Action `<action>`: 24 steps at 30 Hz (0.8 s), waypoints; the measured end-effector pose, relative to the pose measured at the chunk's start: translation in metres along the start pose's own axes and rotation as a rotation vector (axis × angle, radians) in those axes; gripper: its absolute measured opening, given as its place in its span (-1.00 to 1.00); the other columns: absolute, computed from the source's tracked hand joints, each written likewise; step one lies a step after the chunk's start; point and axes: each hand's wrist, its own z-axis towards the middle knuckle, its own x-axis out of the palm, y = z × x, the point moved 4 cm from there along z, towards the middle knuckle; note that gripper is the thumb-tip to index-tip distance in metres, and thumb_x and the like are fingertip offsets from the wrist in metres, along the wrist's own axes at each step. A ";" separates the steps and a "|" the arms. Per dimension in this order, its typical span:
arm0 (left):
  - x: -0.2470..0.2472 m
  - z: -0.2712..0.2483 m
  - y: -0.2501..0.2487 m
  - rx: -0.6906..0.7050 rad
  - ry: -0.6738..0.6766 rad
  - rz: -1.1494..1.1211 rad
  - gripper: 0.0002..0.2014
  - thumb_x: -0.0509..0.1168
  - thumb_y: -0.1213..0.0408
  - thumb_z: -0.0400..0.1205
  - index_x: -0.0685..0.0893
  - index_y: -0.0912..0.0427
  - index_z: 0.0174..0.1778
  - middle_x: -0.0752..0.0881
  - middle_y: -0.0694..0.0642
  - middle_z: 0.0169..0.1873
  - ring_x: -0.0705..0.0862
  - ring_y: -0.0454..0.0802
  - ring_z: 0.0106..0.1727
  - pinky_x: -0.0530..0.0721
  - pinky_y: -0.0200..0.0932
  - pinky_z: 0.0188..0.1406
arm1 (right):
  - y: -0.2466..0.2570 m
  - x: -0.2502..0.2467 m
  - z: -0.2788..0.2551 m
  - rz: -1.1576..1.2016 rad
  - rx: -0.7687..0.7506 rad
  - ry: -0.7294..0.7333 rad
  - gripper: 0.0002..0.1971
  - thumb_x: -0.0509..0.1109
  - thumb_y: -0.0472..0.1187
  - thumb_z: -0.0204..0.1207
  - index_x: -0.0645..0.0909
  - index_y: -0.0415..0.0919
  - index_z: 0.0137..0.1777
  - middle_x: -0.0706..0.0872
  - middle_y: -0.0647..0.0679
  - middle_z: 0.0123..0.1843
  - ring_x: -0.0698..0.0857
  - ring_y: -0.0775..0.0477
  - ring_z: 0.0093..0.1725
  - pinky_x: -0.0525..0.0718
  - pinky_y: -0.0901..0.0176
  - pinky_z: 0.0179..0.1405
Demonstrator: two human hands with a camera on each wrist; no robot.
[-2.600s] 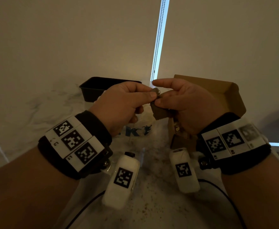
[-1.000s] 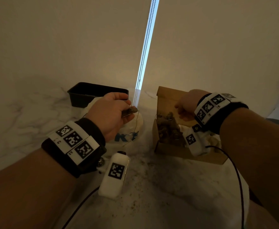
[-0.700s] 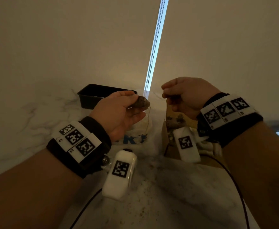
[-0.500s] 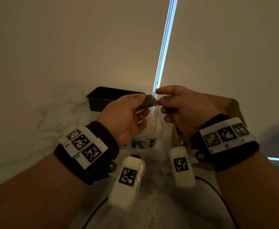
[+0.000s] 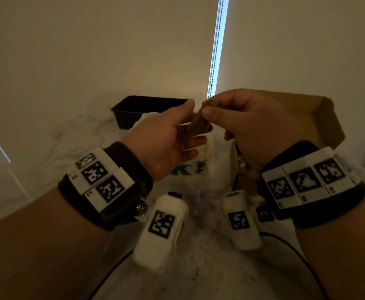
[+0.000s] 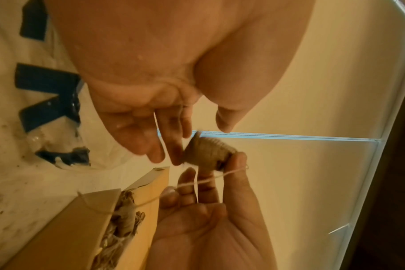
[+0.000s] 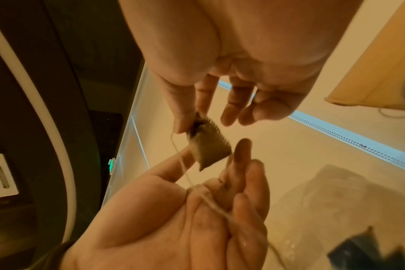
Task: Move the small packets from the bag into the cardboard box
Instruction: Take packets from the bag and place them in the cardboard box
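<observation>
Fingers (image 5: 207,110) pinch packet (image 5: 195,126) (tray (image 5: 134,107) behind).

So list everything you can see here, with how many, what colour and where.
packet: one, brown, held between both hands
string: one, pale, from the packet across the left fingers
more packets: several, brown, in the box
bag: one, white with blue letters, on the counter under the hands
box: one, brown cardboard, open, right of the bag
tray: one, black, behind the bag
counter: one, white marble
left hand: open, fingers touching the packet
right hand: pinches the packet
</observation>
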 end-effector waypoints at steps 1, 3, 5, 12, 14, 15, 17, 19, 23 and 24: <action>0.001 -0.001 0.000 -0.027 0.032 -0.012 -0.47 0.12 -0.18 0.74 0.64 0.14 0.41 0.82 0.09 0.00 0.75 0.01 -0.04 0.60 -0.08 -0.17 | -0.002 -0.002 0.001 0.000 0.016 -0.035 -0.96 0.52 -0.21 0.47 0.75 -0.15 -0.12 0.78 0.06 -0.33 0.68 0.28 -0.42 0.55 0.49 -0.44; 0.003 -0.004 -0.001 -0.071 0.100 -0.016 -0.40 0.03 -0.23 0.74 0.61 0.18 0.40 0.83 0.15 0.03 0.79 0.04 -0.04 0.62 -0.02 -0.11 | -0.008 -0.005 0.002 -0.009 0.051 -0.095 -0.90 0.55 -0.15 0.45 0.72 -0.15 -0.18 0.78 0.02 -0.31 0.66 0.26 -0.42 0.56 0.47 -0.45; 0.004 -0.007 -0.001 -0.091 0.143 0.013 -0.40 -0.01 -0.21 0.74 0.62 0.20 0.37 0.85 0.17 -0.02 0.82 0.08 -0.04 0.62 0.01 -0.10 | -0.013 -0.007 0.004 -0.017 0.084 -0.137 -0.86 0.56 -0.09 0.43 0.69 -0.10 -0.24 0.78 0.00 -0.27 0.66 0.24 -0.38 0.58 0.41 -0.41; 0.009 -0.016 0.002 -0.093 0.282 0.225 -0.58 0.28 -0.05 0.49 0.67 0.17 0.12 0.80 0.12 -0.23 0.77 0.02 -0.23 0.62 -0.14 -0.30 | -0.020 -0.016 0.006 0.055 0.171 -0.208 -0.75 0.57 -0.10 0.43 0.59 -0.14 -0.34 0.75 -0.07 -0.37 0.70 -0.02 -0.36 0.72 0.14 -0.31; 0.007 -0.015 0.002 -0.007 0.269 0.297 -0.81 0.27 0.13 0.62 0.69 0.16 -0.01 0.70 0.05 -0.36 0.67 -0.03 -0.31 0.56 -0.15 -0.32 | -0.021 -0.018 0.007 0.083 0.184 -0.219 -0.73 0.57 -0.12 0.44 0.56 -0.13 -0.36 0.75 -0.11 -0.33 0.73 -0.10 -0.30 0.77 0.05 -0.25; 0.006 -0.013 0.001 0.032 0.255 0.321 -0.84 0.23 0.21 0.70 0.70 0.15 -0.05 0.65 0.04 -0.39 0.63 -0.05 -0.33 0.54 -0.14 -0.33 | -0.022 -0.019 0.007 0.096 0.195 -0.227 -0.74 0.57 -0.13 0.44 0.55 -0.13 -0.35 0.75 -0.12 -0.31 0.73 -0.11 -0.28 0.77 0.07 -0.26; 0.003 -0.010 -0.002 0.096 0.214 0.326 -0.79 0.19 0.25 0.77 0.71 0.13 -0.08 0.59 0.02 -0.40 0.58 -0.06 -0.36 0.52 -0.15 -0.37 | -0.024 -0.020 0.008 0.104 0.218 -0.236 -0.77 0.56 -0.13 0.46 0.57 -0.14 -0.31 0.74 -0.08 -0.29 0.73 -0.07 -0.25 0.77 0.09 -0.26; 0.000 -0.009 -0.006 0.148 0.169 0.277 -0.78 0.18 0.25 0.78 0.72 0.12 -0.07 0.58 0.01 -0.41 0.57 -0.09 -0.37 0.53 -0.18 -0.41 | -0.027 -0.019 0.009 0.128 0.229 -0.231 -0.84 0.54 -0.16 0.47 0.62 -0.13 -0.24 0.74 -0.08 -0.27 0.74 -0.08 -0.24 0.74 0.05 -0.26; -0.005 -0.008 -0.015 0.217 0.115 0.162 -0.79 0.17 0.25 0.79 0.71 0.14 -0.03 0.60 -0.01 -0.40 0.56 -0.12 -0.38 0.50 -0.20 -0.42 | -0.027 -0.015 0.008 0.176 0.250 -0.184 -0.88 0.45 -0.28 0.55 0.62 -0.14 0.06 0.77 -0.13 -0.20 0.75 -0.09 -0.26 0.69 0.15 -0.39; -0.007 -0.008 -0.017 0.232 0.097 0.134 -0.79 0.17 0.24 0.78 0.71 0.14 -0.02 0.61 -0.02 -0.39 0.56 -0.12 -0.38 0.50 -0.20 -0.43 | -0.026 -0.014 0.008 0.181 0.252 -0.174 -0.83 0.43 -0.29 0.57 0.60 -0.14 0.12 0.77 -0.13 -0.19 0.74 -0.07 -0.28 0.66 0.17 -0.42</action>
